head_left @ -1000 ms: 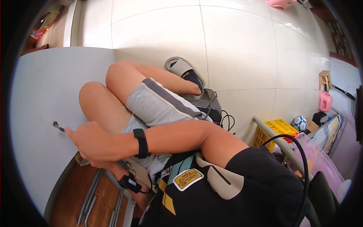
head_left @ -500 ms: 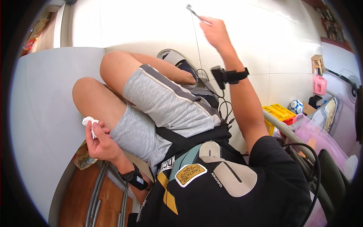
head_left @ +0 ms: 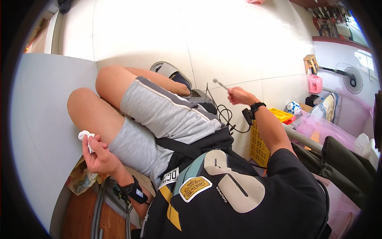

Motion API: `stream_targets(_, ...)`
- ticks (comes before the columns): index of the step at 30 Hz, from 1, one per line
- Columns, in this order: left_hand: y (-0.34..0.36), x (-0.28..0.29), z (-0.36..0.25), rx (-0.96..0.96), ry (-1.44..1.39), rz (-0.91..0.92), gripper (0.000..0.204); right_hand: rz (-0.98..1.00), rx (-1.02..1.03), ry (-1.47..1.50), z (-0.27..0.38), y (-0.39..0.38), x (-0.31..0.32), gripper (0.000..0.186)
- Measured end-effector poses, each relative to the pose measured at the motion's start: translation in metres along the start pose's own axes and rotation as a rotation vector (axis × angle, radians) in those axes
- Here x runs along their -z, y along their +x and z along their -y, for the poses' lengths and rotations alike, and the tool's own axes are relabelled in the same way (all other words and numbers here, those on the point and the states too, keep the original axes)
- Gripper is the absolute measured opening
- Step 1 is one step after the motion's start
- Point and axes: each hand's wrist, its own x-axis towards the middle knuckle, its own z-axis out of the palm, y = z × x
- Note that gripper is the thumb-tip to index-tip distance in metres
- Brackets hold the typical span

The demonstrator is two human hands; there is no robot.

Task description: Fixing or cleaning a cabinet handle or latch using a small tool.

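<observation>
In the head view, my left hand (head_left: 96, 157) is closed around a crumpled white tissue (head_left: 85, 136) beside my bent left knee, near the pale grey board (head_left: 41, 99). My right hand (head_left: 240, 96) grips a slim metal tool (head_left: 221, 83) with a small head at its far end, held out over the tiled floor to the right of my legs. Dark cables (head_left: 225, 115) loop below that hand near a grey bag (head_left: 199, 95). A grey slide sandal (head_left: 164, 68) is under my foot.
At the right are a yellow plastic crate (head_left: 259, 147), a ball (head_left: 293, 107), a pink plastic item (head_left: 314, 84), a wooden stool (head_left: 310, 63), a fan (head_left: 352, 79), pink translucent bags (head_left: 326, 127) and a metal rail. Folded metal legs (head_left: 97, 215) lie over brown wood at the lower left.
My right hand swung from the left board up and out to the right, then came lower with the tool still in it. My left hand, holding the tissue, has come into view by my knee.
</observation>
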Motion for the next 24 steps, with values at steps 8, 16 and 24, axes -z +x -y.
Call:
stream_targets(8,0.002,0.004,0.0,0.011,0.003,-0.05,0.032,0.291,-0.186,-0.063,-0.026,-0.033,-0.015,0.041)
stream_targets(16,0.003,-0.001,0.001,-0.035,-0.007,-0.003,0.033,0.314,-0.028,0.218,-0.026,-0.025,-0.024,0.034)
stream_targets(24,0.001,-0.003,-0.002,-0.005,0.032,-0.003,0.031,0.159,-0.168,0.337,-0.025,-0.019,-0.025,0.013)
